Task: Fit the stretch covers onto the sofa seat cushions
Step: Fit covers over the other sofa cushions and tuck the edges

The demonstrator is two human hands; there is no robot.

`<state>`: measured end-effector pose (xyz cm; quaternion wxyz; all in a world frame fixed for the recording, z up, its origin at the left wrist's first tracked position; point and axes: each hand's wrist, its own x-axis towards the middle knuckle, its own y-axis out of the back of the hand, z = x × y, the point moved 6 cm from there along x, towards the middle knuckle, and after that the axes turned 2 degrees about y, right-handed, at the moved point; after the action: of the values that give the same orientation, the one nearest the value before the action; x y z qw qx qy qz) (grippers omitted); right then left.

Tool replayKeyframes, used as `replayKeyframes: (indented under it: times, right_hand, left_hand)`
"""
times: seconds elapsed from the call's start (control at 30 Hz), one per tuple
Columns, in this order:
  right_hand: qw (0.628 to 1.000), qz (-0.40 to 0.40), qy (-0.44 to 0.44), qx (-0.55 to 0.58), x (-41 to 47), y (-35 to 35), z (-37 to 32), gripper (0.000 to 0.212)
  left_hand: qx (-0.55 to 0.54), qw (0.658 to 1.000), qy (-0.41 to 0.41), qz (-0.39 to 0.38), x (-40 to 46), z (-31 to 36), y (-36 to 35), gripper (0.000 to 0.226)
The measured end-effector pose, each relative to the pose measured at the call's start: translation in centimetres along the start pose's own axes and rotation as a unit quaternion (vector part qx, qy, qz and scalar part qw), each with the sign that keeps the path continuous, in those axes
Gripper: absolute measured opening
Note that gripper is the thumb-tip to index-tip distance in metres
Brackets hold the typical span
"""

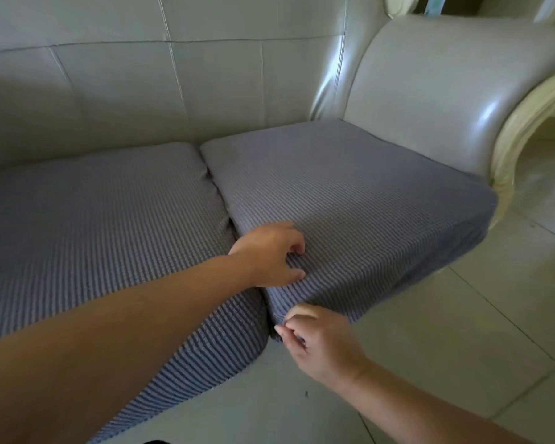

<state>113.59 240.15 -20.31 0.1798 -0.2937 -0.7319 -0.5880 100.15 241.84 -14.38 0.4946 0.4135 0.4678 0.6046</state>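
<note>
Clearly, both seat cushions already lay on the sofa [205,75] in their grey ribbed covers, and the person worked at the near left corner of the right cushion [350,193]. The left hand [269,254] pinched a small fold of the stretch cover [398,251] on top; the right hand [318,341] gripped its lower edge, fingers curled. The cloth looked soft, light and elastic, so I judged the hem the best place to hold.

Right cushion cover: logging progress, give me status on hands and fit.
Left hand pinching the cover atop the right cushion's near-left corner. Right hand gripping that corner's lower edge. Both cushions look covered. Nothing in the way.
</note>
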Motion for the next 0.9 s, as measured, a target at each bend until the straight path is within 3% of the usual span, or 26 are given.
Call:
replayKeyframes:
  times: [0.07,0.1,0.17,0.2,0.27,0.3,0.4,0.47,0.6,0.77,0.9]
  right_hand:
    - [0.974,0.098,-0.186,0.083,-0.5,2.6,2.6,0.03]
    - [0.935,0.134,-0.303,0.128,-1.4,2.8,4.5,0.032]
    - [0.808,0.153,-0.528,0.212,-3.5,2.2,7.3,0.047]
    - [0.735,0.149,-0.601,0.275,-4.3,1.3,7.8,0.056]
    - [0.606,0.147,-0.673,0.398,-5.0,-0.3,7.4,0.056]
    - [0.564,0.151,-0.689,0.429,-5.2,-0.9,7.0,0.052]
    - [0.486,0.205,-0.718,0.455,-6.5,-1.5,6.8,0.04]
    - [0.472,0.221,-0.727,0.446,-7.3,-1.7,7.3,0.033]
    - [0.517,0.186,-0.728,0.409,-7.2,-2.2,9.5,0.016]
    - [0.549,0.114,-0.767,0.311,-11.4,-4.6,10.9,0.021]
    - [0.54,0.135,-0.743,0.372,-10.2,-4.0,10.9,0.022]
  left_hand:
    - [-0.003,1.0,-0.005,0.0,0.5,0.8,-0.4,0.04]
    - [-0.008,1.0,0.0,-0.004,0.7,1.0,-0.6,0.039]
    - [-0.024,0.999,0.022,-0.021,1.0,1.4,-0.9,0.032]
    - [-0.025,0.999,0.032,-0.034,1.1,1.6,-1.1,0.026]
    - [0.004,0.998,0.037,-0.058,1.3,2.3,-1.4,0.017]
    - [0.02,0.997,0.037,-0.065,1.3,2.7,-1.4,0.015]
    - [0.057,0.993,0.039,-0.094,1.6,3.3,-1.4,0.018]
    - [0.072,0.99,0.041,-0.113,1.5,3.5,-1.6,0.023]
    - [0.078,0.989,0.039,-0.118,1.7,3.7,-1.4,0.027]
    - [0.081,0.987,0.018,-0.138,1.8,4.9,-2.2,0.023]
    - [0.082,0.99,0.009,-0.113,1.5,5.3,-2.2,0.022]
